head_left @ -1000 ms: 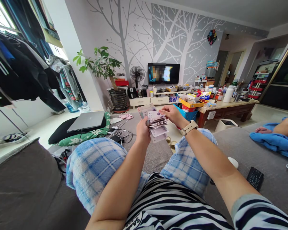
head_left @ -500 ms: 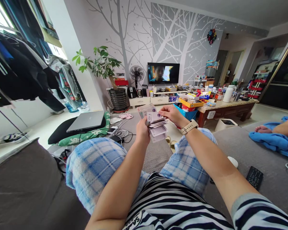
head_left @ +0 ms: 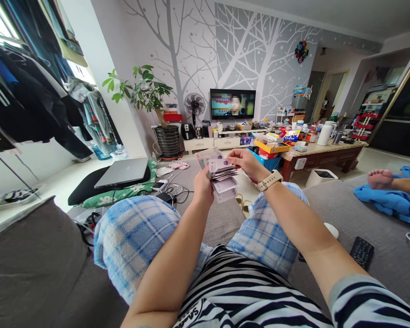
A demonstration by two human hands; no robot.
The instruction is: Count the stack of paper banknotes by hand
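Several purple-white banknotes (head_left: 223, 169) are fanned out in front of me, above the grey sofa seat. My left hand (head_left: 203, 186) is closed round their left side, and some of the notes hang down past its fingers. My right hand (head_left: 242, 160), with a beige watch on the wrist, pinches at the upper right edge of the notes. Its fingertips are partly hidden, and how many notes lie between them is too small to tell.
A closed laptop (head_left: 123, 173) lies on a cushion at the left, with cables (head_left: 177, 193) beside it. At the right are a cluttered table (head_left: 335, 149), a black remote (head_left: 362, 253) and another person's foot (head_left: 380, 179) by a blue cloth (head_left: 389, 202).
The other person's foot at the right has lifted and turned more upright. The television picture is different. My hands and the notes have barely shifted.
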